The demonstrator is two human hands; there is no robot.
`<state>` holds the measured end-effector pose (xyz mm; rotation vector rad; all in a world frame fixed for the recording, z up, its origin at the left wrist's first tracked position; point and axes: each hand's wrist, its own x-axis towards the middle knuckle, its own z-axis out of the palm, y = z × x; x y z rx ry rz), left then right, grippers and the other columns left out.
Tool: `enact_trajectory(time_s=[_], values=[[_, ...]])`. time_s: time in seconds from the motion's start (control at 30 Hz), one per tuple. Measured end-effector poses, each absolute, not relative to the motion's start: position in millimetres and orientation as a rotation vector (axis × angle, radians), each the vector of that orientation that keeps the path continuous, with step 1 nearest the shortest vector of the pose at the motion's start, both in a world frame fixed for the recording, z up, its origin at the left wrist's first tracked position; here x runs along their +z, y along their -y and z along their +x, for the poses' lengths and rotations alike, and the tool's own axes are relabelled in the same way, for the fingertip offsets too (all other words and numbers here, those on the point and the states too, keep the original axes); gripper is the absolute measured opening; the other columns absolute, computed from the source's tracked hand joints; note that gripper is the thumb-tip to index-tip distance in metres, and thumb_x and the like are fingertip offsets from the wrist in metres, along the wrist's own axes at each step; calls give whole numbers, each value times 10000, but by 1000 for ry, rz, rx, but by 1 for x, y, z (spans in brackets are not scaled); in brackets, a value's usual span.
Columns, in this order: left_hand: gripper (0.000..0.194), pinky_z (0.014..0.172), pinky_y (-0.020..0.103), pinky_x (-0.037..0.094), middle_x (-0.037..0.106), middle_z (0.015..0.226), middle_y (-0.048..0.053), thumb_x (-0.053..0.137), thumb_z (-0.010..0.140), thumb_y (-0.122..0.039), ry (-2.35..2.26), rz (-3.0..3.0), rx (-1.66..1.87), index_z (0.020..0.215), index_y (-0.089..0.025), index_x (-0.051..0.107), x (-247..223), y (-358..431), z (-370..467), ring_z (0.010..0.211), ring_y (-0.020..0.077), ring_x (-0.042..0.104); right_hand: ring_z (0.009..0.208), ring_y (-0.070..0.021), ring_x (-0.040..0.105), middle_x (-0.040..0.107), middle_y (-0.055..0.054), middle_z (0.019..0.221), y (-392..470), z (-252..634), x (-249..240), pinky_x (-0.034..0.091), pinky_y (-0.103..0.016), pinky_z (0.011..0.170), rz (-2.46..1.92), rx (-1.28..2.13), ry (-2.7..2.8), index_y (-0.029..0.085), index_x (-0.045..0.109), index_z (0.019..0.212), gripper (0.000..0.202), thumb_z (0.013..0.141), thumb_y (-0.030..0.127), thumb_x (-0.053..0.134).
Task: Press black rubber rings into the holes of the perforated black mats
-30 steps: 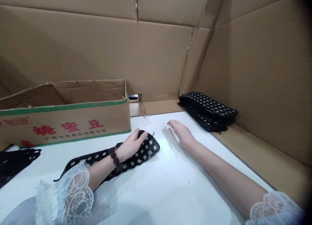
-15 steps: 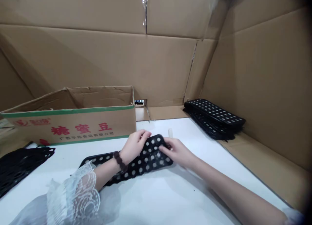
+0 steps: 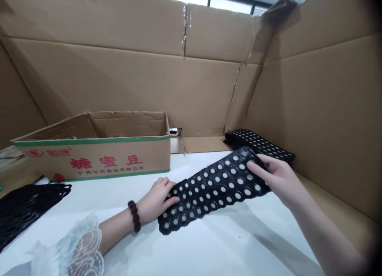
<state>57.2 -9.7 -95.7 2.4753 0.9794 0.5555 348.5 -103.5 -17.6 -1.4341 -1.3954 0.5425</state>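
Between my hands is a flat black strip with rows of white dots [image 3: 213, 188], tilted so its right end is higher than its left. My right hand [image 3: 273, 174] pinches the upper right end, thumb on the dotted face and fingers behind. At the lower left end, my left hand [image 3: 159, 198] grips the edge with its thumb over the front. A dark brown beaded-looking band circles my left wrist. Behind my right hand, a stack of similar dotted black strips [image 3: 259, 142] lies at the back right, partly hidden.
An open cardboard box [image 3: 104, 158] with green trim and red lettering stands at the back left. A heap of black netted material [image 3: 26, 208] lies at the left edge of the white table [image 3: 205, 248]. Tall cardboard walls [image 3: 143, 81] enclose the back and right.
The dotted strip has been lifted and moved right, and its full length now shows. My right hand moved right with its end; my left hand shifted to the left end. The view tilted up slightly.
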Motion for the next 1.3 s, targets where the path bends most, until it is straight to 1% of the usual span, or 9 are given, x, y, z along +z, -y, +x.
enact_trajectory(time_s=[0.07, 0.17, 0.27, 0.37, 0.5, 0.63, 0.73, 0.93, 1.3], values=[[204, 782, 338, 363, 517, 875, 53, 475, 778, -379, -980, 2421, 603, 788, -183, 532, -93, 15, 59, 882, 223, 447, 705, -206, 610, 646, -56, 806, 112, 362, -21, 491, -278, 543, -1517, 479, 1390, 204, 585, 953, 306, 741, 421, 538], [210, 684, 293, 379, 536, 780, 22, 440, 801, -366, -891, 2232, 554, 728, -176, 494, -85, 23, 59, 755, 180, 483, 717, -215, 601, 637, -61, 818, 116, 385, -34, 486, -302, 562, -1712, 341, 1509, 196, 569, 929, 294, 771, 426, 480], [148, 673, 267, 392, 569, 807, 13, 516, 760, -310, -699, 1900, 388, 807, -170, 514, -81, 26, 53, 755, 162, 513, 774, -251, 589, 622, -90, 857, 112, 391, -47, 474, -366, 648, -1935, 40, 1689, 169, 539, 960, 323, 742, 406, 509], [310, 703, 271, 408, 575, 952, 49, 619, 682, -258, -517, 1531, 254, 957, -169, 504, -82, 26, 43, 856, 180, 531, 946, -285, 528, 558, -149, 1031, 106, 362, -46, 424, -415, 781, -1894, -299, 1690, 137, 506, 1029, 369, 754, 383, 495], [355, 696, 256, 397, 581, 926, 61, 663, 662, -244, -418, 1322, 279, 966, -156, 503, -90, 24, 32, 822, 159, 542, 753, -162, 558, 598, -42, 853, 98, 286, -31, 449, -290, 671, -1565, 231, 2076, 202, 529, 900, 192, 825, 338, 417], [276, 581, 207, 359, 549, 654, -8, 663, 673, -318, -565, 1271, 437, 796, -142, 490, -95, 24, 29, 577, 86, 493, 905, -180, 517, 576, -39, 938, 81, 229, -35, 426, -293, 758, -1237, 388, 2339, 210, 527, 932, 242, 739, 347, 576], [299, 551, 197, 346, 523, 614, -16, 662, 665, -368, -662, 1259, 546, 720, -137, 481, -94, 24, 30, 530, 72, 450, 921, -186, 512, 569, -48, 972, 66, 215, -53, 422, -304, 774, -1145, 423, 2395, 208, 502, 993, 315, 715, 308, 610], [227, 680, 227, 376, 555, 788, 20, 640, 697, -306, -560, 1324, 591, 819, -143, 540, -93, 25, 32, 743, 125, 503, 906, -181, 517, 566, -46, 941, 57, 216, -80, 423, -309, 772, -1212, 391, 2163, 202, 506, 956, 242, 733, 257, 584], [205, 797, 305, 369, 583, 871, 41, 558, 756, -259, -529, 1441, 593, 927, -148, 579, -95, 27, 35, 851, 176, 510, 899, -153, 558, 612, -47, 963, 58, 214, -86, 434, -284, 803, -1121, 687, 2006, 195, 578, 1010, 254, 762, 231, 537]])
